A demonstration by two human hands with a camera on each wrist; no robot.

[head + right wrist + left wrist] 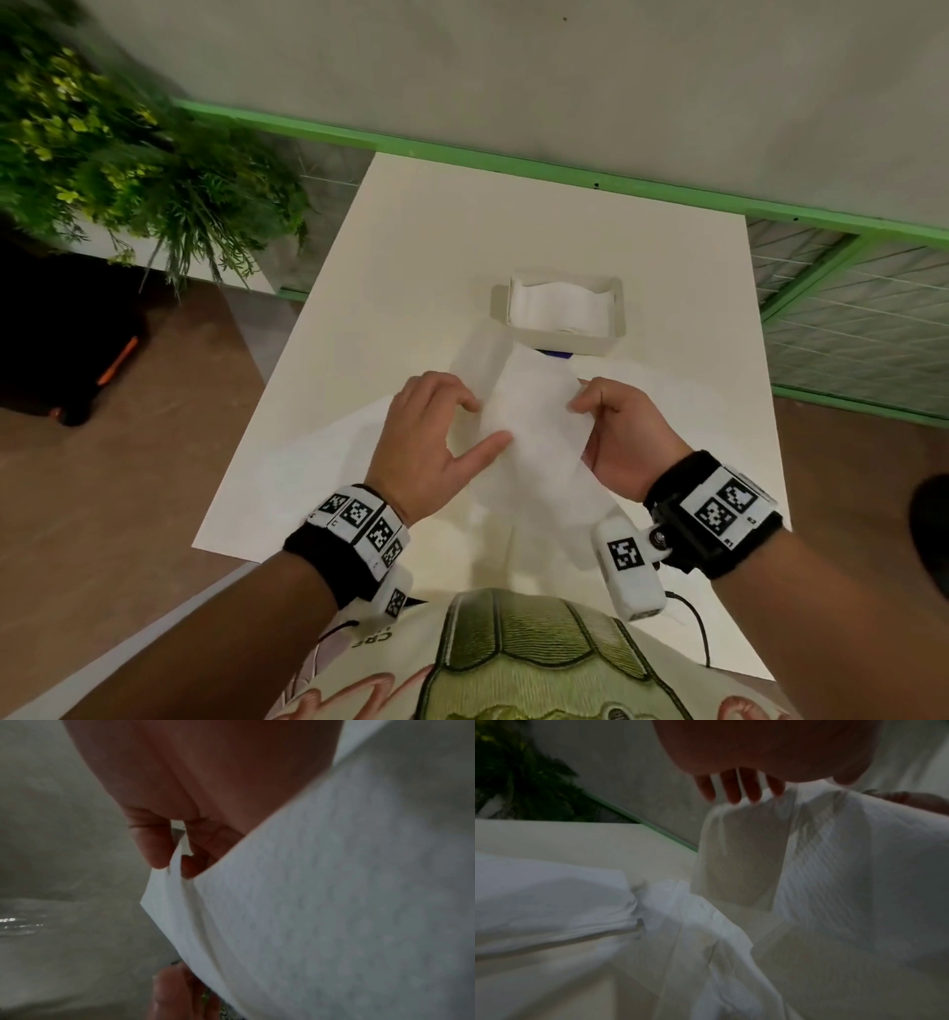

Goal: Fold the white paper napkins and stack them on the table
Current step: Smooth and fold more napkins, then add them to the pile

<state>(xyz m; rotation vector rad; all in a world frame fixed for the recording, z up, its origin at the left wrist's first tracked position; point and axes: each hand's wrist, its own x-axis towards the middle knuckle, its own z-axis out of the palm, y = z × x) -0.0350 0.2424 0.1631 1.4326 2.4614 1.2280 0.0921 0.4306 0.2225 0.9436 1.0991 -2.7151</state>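
Head view, left hand (429, 437) and right hand (624, 439) both pinching a napkin (534, 437) above the table (411, 246), more napkins lying in a box (565, 336) at twelve o'clock, plant (118, 154) at ten.

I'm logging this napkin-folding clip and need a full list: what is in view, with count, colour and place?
napkin: one, white, held up over the table between both hands
box: one, white, open, on the table beyond the hands, with white napkins inside; their count cannot be told
table: one, white, in front of the person
plant: one, green, far left beside the table
rail: one, green, along the wall behind the table
dark object with orange trim: one, on the floor at left
wrist bands: two, black with black-and-white markers
left hand: grip on the napkin's left edge
right hand: grip pinching the napkin's right edge
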